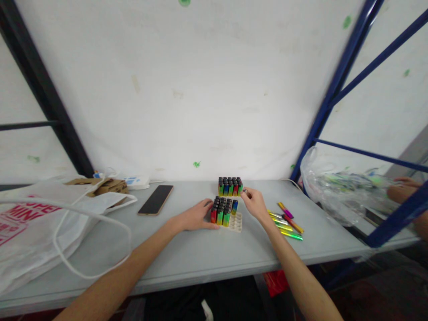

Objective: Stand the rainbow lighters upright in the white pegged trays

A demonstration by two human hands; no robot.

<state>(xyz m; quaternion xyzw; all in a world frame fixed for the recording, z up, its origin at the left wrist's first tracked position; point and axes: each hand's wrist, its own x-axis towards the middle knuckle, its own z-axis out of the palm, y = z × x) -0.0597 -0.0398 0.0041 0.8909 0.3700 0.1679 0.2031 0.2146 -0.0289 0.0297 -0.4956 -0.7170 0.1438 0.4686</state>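
Note:
In the head view, a white tray (236,224) with round cells holds several upright lighter-like pieces (220,214) with black tops and red, green or blue bodies. Bare cells show on its right side. My left hand (197,216) is curled around the tray's left end, thumb along the front corner. My right hand (253,200) is closed in a pinch beside a second block of upright pieces (230,186) behind the tray. A small dark tip shows at its fingertips; the rest is hidden. Several loose shiny coloured tubes (286,223) lie right of my right forearm.
A phone (156,199) lies left of the tray. White plastic bags (43,223), a cardboard piece (110,186) and a white cable loop crowd the left. A blue rack post (317,120) and a clear bag (344,191) stand right. Another person's hand (403,191) shows far right.

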